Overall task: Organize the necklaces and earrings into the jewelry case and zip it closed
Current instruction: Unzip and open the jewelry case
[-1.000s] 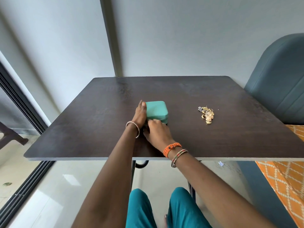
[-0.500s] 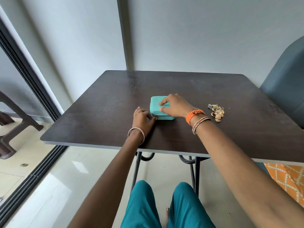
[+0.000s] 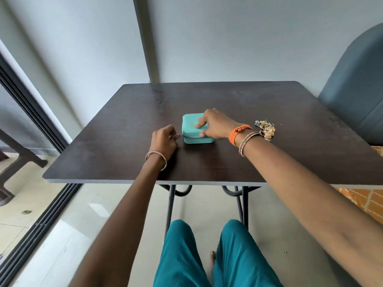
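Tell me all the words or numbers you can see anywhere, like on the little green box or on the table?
There are none to read.
The teal jewelry case shows no word, brand or number on its lid or side.
The dark table is bare of any label.
The pile of jewelry has no tag that shows.
The wall and the blue chair carry no sign either.
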